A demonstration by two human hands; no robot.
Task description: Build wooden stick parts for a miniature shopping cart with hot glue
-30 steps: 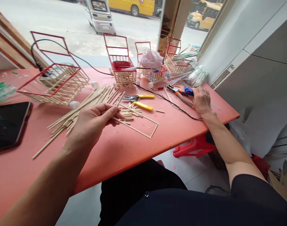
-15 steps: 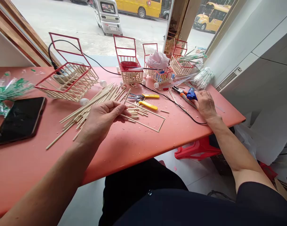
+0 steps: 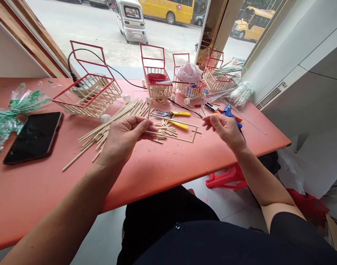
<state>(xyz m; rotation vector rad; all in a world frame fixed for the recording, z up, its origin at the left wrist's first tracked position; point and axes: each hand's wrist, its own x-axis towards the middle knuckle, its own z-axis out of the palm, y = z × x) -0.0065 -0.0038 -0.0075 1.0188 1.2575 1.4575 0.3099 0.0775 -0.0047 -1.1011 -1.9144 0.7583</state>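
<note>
My left hand [image 3: 124,136] pinches a small frame of thin wooden sticks [image 3: 195,134] between thumb and fingertips. One short end of it points right, and another stick rises from the pinch. My right hand [image 3: 225,129] is in the air right of the frame, fingers loosely apart and holding nothing. Just behind it a blue hot glue gun [image 3: 229,110] lies on the table. Below and behind the frame are short cut sticks [image 3: 168,131] and yellow-handled wire strippers [image 3: 179,125]. Long wooden sticks [image 3: 124,115] are heaped beside my left hand, which partly hides them.
Stick-built carts with red handles, one of them a left cart [image 3: 93,99] and one a middle cart [image 3: 158,88], line the pink table's [image 3: 146,176] back. A phone [image 3: 32,138] and green-printed plastic wrapping [image 3: 27,101] lie left. Orange-handled pliers [image 3: 212,107] lie near the glue gun.
My right hand has let go of the glue gun and moved left towards the stick frame. The frame, still in my left hand, has lifted and tilted slightly. The whole view has shifted a little.
</note>
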